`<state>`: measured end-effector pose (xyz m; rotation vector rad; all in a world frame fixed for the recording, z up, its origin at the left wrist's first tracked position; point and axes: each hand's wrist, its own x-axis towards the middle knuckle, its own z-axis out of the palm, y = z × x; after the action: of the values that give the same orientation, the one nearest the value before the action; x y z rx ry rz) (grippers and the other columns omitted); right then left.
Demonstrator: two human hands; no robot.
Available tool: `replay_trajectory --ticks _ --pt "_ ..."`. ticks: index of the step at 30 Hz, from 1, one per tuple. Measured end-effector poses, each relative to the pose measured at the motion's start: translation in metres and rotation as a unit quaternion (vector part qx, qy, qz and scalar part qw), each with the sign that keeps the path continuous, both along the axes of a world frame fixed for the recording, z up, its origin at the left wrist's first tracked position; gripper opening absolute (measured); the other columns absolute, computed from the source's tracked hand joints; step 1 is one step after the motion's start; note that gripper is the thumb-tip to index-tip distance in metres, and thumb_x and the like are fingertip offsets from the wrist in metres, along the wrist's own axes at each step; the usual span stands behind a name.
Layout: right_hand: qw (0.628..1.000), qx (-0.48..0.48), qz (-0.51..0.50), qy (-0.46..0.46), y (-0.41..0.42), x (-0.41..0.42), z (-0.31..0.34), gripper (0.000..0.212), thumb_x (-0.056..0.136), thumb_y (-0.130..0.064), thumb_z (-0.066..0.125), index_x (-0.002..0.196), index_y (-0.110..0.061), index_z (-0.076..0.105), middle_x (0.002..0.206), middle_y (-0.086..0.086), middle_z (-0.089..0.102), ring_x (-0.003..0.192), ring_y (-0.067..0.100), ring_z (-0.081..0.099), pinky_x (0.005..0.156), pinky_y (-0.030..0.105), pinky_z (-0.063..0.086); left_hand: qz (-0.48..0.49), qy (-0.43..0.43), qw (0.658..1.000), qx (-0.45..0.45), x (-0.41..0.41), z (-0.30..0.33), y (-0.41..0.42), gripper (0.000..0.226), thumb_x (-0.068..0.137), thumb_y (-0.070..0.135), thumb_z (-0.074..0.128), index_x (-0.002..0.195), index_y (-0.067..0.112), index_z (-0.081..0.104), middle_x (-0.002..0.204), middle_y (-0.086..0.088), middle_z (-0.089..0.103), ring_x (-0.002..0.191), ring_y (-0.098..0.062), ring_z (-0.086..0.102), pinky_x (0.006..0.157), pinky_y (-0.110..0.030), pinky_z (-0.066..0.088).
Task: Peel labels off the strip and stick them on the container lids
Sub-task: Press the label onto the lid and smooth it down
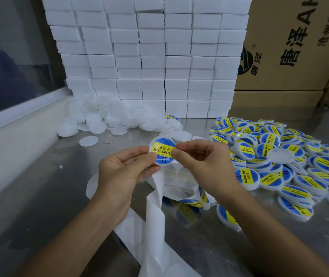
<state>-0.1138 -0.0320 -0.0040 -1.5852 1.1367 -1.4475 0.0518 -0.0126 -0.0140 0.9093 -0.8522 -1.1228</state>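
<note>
A round white lid (162, 150) with a blue and yellow "SOLDERING PASTE" label on it is held up between both hands. My left hand (123, 170) grips its left edge, thumb on the label. My right hand (203, 162) pinches its right edge, thumb pressing the label. The white backing strip (153, 208) hangs from under my left hand and trails toward me, with empty round cut-outs and several labels (191, 202) still on it below my right hand.
A heap of plain white lids (107, 118) lies at the back left. Several labelled lids (275, 160) are piled on the right of the steel table (49, 196). A wall of stacked white boxes (151, 56) and cardboard cartons (291, 47) stand behind.
</note>
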Motion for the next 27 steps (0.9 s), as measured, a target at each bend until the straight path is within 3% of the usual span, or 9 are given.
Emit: replay_trajectory --ticks 2,6,11,14,17,19,22,24,27 --pt "0.998 -0.034 -0.027 0.040 -0.0005 0.0002 -0.0025 0.006 0.080 -0.019 0.079 0.081 -0.024 0.076 0.072 -0.005 0.074 0.066 0.021 0.067 0.059 0.030 0.056 -0.005 -0.005 1.000 -0.007 -0.0008 0.0009 0.0011 0.035 0.049 0.020 0.081 0.081 0.008 0.075 0.084 -0.016 0.075 0.077 -0.026 0.075 0.064 -0.025 0.058" --pt "0.988 -0.105 -0.058 0.100 -0.0005 0.0016 -0.0049 0.006 0.082 -0.021 0.076 0.088 -0.021 0.076 0.075 -0.010 0.072 0.055 0.008 0.059 0.055 0.019 0.047 -0.050 -0.001 0.998 -0.037 -0.0033 0.0028 0.0044 0.025 0.048 0.019 0.081 0.073 0.016 0.077 0.079 -0.015 0.074 0.074 -0.024 0.074 0.066 -0.027 0.058" --pt "0.976 -0.171 -0.085 0.104 0.0008 0.0045 -0.0048 0.017 0.080 -0.025 0.079 0.097 -0.026 0.074 0.087 -0.010 0.067 0.059 0.009 0.061 0.057 0.015 0.046 -0.111 0.045 0.992 -0.035 -0.0048 0.0032 0.0043 0.046 0.064 0.002 0.071 0.109 0.004 0.068 0.087 -0.020 0.067 0.088 -0.027 0.073 0.074 -0.031 0.059" --pt "0.983 -0.156 -0.028 0.093 0.0037 0.0068 -0.0056 0.038 0.075 -0.034 0.081 0.110 -0.038 0.067 0.098 -0.014 0.065 0.066 0.010 0.067 0.060 0.014 0.048 -0.131 0.068 0.988 -0.047 -0.0036 0.0050 0.0036 0.045 0.072 0.003 0.064 0.117 0.006 0.065 0.103 -0.020 0.072 0.100 -0.027 0.071 0.077 -0.028 0.058" --pt "0.993 -0.110 0.018 0.050 0.0043 0.0085 -0.0050 0.042 0.072 -0.032 0.084 0.104 -0.047 0.062 0.091 -0.017 0.069 0.067 0.009 0.068 0.059 0.020 0.052 -0.143 0.067 0.986 -0.049 -0.0028 0.0047 0.0031 0.042 0.075 0.005 0.060 0.117 0.007 0.066 0.104 -0.018 0.073 0.103 -0.026 0.070 0.078 -0.027 0.057" --pt "0.995 -0.096 0.033 0.019 0.0041 0.0076 -0.0032 0.042 0.069 -0.025 0.087 0.100 -0.041 0.063 0.086 -0.018 0.070 0.066 0.006 0.066 0.056 0.016 0.049 -0.159 0.064 0.984 -0.049 -0.0028 0.0039 0.0030 0.041 0.076 0.005 0.059 0.115 0.010 0.069 0.108 -0.018 0.072 0.106 -0.027 0.069 0.079 -0.028 0.057" --pt "0.996 -0.047 0.073 -0.034 0.0035 0.0059 -0.0008 0.040 0.070 -0.020 0.086 0.103 -0.025 0.064 0.074 -0.003 0.071 0.057 0.012 0.067 0.053 0.018 0.050 -0.183 0.050 0.980 -0.058 0.0000 0.0043 0.0026 0.036 0.078 0.006 0.057 0.110 0.013 0.073 0.112 -0.014 0.072 0.107 -0.025 0.068 0.080 -0.028 0.057" --pt "0.995 -0.032 0.081 -0.055 0.0023 0.0049 0.0001 0.025 0.078 -0.017 0.080 0.099 -0.016 0.066 0.069 0.008 0.071 0.054 0.017 0.067 0.051 0.020 0.049 -0.185 0.039 0.980 -0.057 0.0014 0.0041 0.0018 0.036 0.077 0.007 0.058 0.108 0.015 0.074 0.111 -0.012 0.073 0.103 -0.024 0.070 0.079 -0.028 0.057" --pt "0.994 -0.035 0.072 -0.072 -0.0002 0.0022 -0.0002 0.004 0.090 -0.014 0.066 0.090 -0.010 0.068 0.062 0.009 0.071 0.048 0.016 0.064 0.046 0.023 0.046 -0.187 0.034 0.981 -0.048 -0.0015 0.0023 0.0018 0.036 0.075 0.007 0.060 0.108 0.013 0.074 0.108 -0.015 0.073 0.099 -0.025 0.071 0.077 -0.028 0.058"
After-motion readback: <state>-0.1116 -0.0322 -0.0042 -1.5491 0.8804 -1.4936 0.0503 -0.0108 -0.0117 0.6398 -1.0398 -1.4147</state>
